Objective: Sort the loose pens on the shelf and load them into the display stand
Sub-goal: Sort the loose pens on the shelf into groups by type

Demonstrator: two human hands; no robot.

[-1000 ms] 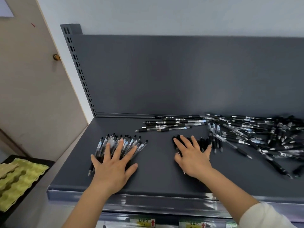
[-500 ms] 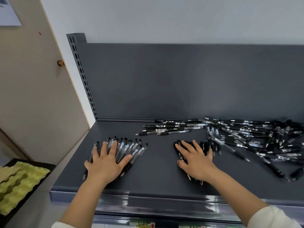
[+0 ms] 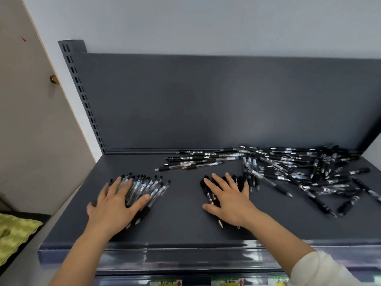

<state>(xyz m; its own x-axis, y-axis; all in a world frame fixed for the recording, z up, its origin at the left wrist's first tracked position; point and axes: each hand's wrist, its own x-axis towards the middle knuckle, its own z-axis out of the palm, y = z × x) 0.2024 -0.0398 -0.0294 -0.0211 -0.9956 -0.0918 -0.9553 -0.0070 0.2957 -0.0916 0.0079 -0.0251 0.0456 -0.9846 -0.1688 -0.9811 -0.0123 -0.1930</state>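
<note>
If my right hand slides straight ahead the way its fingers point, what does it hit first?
Most likely the row of pens lying sideways, after a strip of bare shelf. Your right hand rests on a bunch of black pens.

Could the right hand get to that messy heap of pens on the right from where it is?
Probably yes. The right hand lies flat on a few black pens, and the messy heap starts right beside it on the same shelf. Nothing stands between them.
</note>
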